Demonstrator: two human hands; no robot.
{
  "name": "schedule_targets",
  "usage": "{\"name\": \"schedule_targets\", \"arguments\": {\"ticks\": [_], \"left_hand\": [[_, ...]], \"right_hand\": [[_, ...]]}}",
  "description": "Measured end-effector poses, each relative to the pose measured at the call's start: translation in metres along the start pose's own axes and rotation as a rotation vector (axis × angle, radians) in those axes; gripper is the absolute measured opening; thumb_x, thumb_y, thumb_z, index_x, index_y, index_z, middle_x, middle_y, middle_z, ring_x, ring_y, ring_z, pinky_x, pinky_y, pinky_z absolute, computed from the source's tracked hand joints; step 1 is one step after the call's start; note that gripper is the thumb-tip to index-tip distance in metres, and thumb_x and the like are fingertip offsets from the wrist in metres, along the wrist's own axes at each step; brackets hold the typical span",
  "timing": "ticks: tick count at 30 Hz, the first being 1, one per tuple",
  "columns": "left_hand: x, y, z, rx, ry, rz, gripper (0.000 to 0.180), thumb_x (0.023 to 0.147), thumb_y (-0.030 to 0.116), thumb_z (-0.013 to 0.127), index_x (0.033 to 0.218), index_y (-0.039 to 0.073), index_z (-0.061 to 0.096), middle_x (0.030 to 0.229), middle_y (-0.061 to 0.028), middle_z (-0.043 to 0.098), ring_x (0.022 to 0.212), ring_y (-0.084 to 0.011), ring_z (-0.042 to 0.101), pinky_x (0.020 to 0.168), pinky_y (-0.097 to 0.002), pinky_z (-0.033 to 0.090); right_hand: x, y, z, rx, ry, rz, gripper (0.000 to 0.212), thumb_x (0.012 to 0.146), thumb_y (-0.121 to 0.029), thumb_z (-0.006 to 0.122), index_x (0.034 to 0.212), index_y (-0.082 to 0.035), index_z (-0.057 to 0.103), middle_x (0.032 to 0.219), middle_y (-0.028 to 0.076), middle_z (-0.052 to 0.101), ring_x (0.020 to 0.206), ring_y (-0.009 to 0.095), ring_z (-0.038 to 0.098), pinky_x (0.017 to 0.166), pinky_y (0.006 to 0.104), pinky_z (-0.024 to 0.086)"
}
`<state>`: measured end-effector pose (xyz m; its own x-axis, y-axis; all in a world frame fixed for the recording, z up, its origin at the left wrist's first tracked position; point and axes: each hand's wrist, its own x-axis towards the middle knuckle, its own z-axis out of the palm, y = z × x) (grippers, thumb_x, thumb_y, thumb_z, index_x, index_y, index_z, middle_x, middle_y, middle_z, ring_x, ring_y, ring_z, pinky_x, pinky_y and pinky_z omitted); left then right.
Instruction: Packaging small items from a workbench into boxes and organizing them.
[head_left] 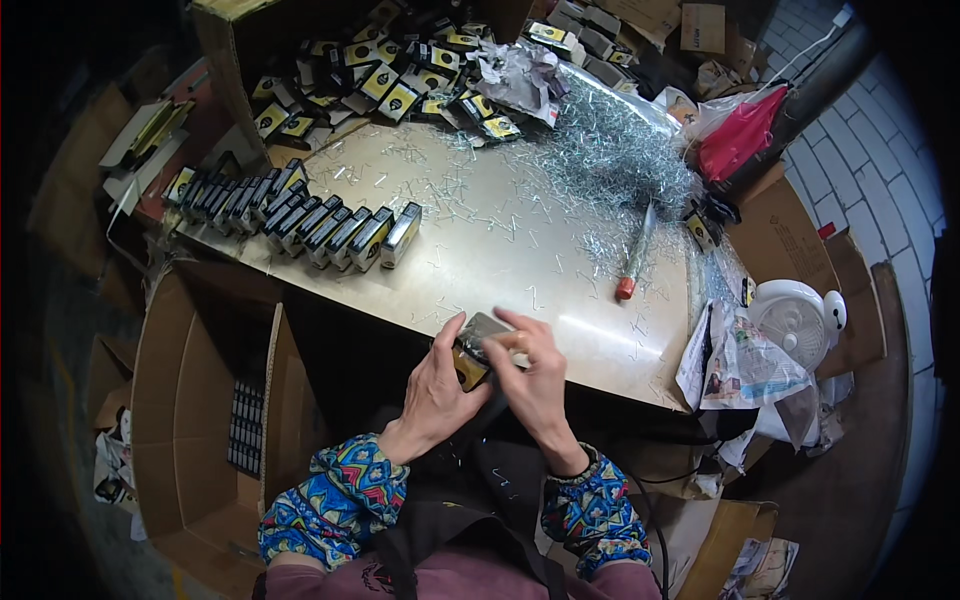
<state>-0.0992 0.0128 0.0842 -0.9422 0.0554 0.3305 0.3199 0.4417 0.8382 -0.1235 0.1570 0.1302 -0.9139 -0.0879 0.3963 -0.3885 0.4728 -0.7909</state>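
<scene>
A small black-and-yellow cardboard box [470, 368] is held upright between the thumb and fingers of my left hand [435, 395], just off the table's near edge. A grey flap or face shows at its upper end. My right hand [530, 375] is at the box's right side, fingers curled together in a pinch and slightly blurred. Whatever is between those fingertips is too small to make out. To the left, rows of matching small boxes [340, 235] stand on edge on the table [470, 260]. Many thin bent metal pieces [620, 160] form a shiny heap at the back right.
A large carton [225, 60] at the back spills more small boxes. On the right are a red-ended tube [627, 285], a white fan [795, 325] and crumpled plastic [750, 370]. Below the table's left side stands an open carton [190, 400] with stacked dark boxes inside.
</scene>
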Motion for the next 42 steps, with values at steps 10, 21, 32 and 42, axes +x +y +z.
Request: {"name": "schedule_targets", "arguments": {"ticks": [10, 21, 32, 42], "left_hand": [[-0.002, -0.006, -0.007, -0.02, -0.037, -0.093, 0.097, 0.075, 0.01, 0.079, 0.15, 0.003, 0.019, 0.123, -0.0258, 0.056, 0.109, -0.0439, 0.062, 0.092, -0.0447, 0.052], [-0.001, 0.005, -0.01, 0.059, -0.115, -0.035, 0.092, 0.075, 0.014, 0.079, 0.15, 0.001, 0.026, 0.128, -0.0234, 0.051, 0.115, -0.04, 0.056, 0.096, -0.0437, 0.049], [0.0, 0.009, 0.0, 0.053, -0.079, -0.117, 0.073, 0.071, 0.013, 0.08, 0.132, 0.001, 0.042, 0.116, -0.0229, 0.056, 0.104, -0.0421, 0.061, 0.085, -0.0451, 0.052], [-0.004, 0.008, -0.002, 0.088, -0.05, -0.014, 0.076, 0.069, 0.009, 0.082, 0.133, 0.002, 0.042, 0.115, -0.0233, 0.059, 0.101, -0.0435, 0.063, 0.083, -0.0446, 0.054]], "right_hand": [[0.007, -0.004, -0.013, 0.23, -0.16, 0.255, 0.018, 0.087, -0.009, 0.073, 0.102, 0.001, 0.075, 0.111, 0.016, 0.071, 0.094, 0.018, 0.068, 0.081, 0.0288, 0.054], [0.008, 0.023, -0.03, 0.161, -0.3, 0.408, 0.02, 0.093, -0.007, 0.068, 0.106, 0.007, 0.071, 0.079, 0.009, 0.072, 0.072, 0.011, 0.068, 0.063, 0.0244, 0.054], [0.007, 0.012, -0.018, -0.124, -0.089, -0.288, 0.022, 0.084, -0.006, 0.075, 0.107, -0.003, 0.073, 0.12, 0.015, 0.067, 0.107, 0.023, 0.064, 0.08, 0.0327, 0.055], [0.007, 0.023, -0.006, 0.097, -0.281, 0.008, 0.014, 0.087, -0.009, 0.072, 0.096, 0.0, 0.074, 0.121, 0.019, 0.067, 0.111, 0.029, 0.063, 0.091, 0.0365, 0.052]]}}
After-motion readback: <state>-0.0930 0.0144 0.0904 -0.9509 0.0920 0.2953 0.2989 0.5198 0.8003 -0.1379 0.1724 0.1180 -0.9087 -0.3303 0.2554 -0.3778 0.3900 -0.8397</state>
